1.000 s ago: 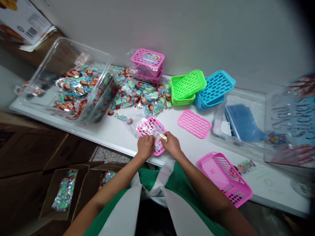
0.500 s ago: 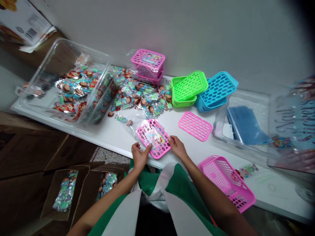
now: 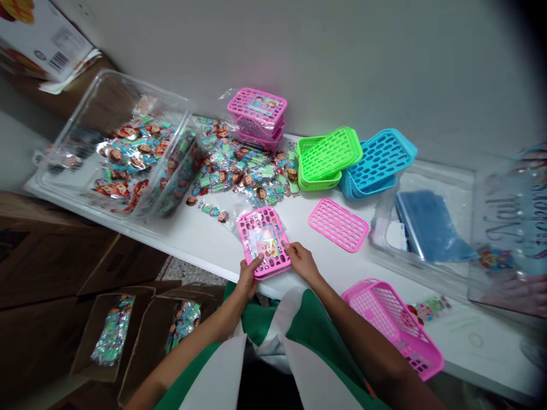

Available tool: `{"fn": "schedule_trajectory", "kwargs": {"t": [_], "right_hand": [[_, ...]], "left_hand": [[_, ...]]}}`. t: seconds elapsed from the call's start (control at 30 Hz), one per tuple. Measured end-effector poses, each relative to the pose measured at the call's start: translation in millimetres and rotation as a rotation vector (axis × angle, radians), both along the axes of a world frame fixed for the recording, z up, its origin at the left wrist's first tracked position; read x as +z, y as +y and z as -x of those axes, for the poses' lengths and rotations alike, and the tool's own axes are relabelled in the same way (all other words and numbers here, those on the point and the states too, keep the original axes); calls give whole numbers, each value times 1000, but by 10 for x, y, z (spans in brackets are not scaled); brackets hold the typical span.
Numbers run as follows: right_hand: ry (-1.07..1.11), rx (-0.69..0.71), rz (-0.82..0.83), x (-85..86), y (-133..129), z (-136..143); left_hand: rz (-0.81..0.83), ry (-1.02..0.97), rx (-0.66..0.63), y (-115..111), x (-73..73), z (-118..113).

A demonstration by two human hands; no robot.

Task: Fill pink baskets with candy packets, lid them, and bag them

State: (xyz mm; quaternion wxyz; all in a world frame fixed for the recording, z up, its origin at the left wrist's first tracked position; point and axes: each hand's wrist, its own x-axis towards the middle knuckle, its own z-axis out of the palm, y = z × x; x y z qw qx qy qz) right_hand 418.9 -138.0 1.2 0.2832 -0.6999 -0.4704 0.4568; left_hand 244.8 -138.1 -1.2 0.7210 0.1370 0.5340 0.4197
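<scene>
Between my hands is a pink plastic basket (image 3: 277,232) in a clear bag, its lattice lid facing up with a picture label on it. My left hand (image 3: 249,274) grips the near left corner, thumb on top near the label. On the right edge, my right hand (image 3: 301,261) holds it with thumb and fingers. Loose bag film spreads beyond its far left side. A loose pink lattice lid (image 3: 338,224) lies flat to the right. An open pink basket (image 3: 393,327) stands at the table's front edge, right of my right forearm.
Behind lie a heap of small character packets (image 3: 243,165) and a stack of bagged pink baskets (image 3: 258,117). Green baskets (image 3: 327,159) and blue baskets (image 3: 378,162) stand right of them. A clear bin (image 3: 115,88) is at left, a clear tray holding blue plastic sleeves (image 3: 431,225) at right.
The bagged basket has turned slightly and is more upright in view. My left hand has slid under its near corner; my right hand still holds the right edge, slightly lower.
</scene>
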Motion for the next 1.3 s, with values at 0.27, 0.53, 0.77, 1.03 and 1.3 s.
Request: {"fn": "schedule_trajectory", "kwargs": {"t": [0.27,0.53,0.77,1.03,1.3], "right_hand": [[266,54,-16,-85,182,-185],[-73,236,-322,-326,828,-68],[-169,348,-461,-249,756,-26],[-86,185,-398,-20,510,-80],[-9,332,-374,195,508,11]], "left_hand": [[236,-82,-62,164,66,281],[226,-215,-6,231,132,432],[182,-262,43,223,117,435],[167,-210,35,250,131,425],[150,-119,27,250,67,363]]}}
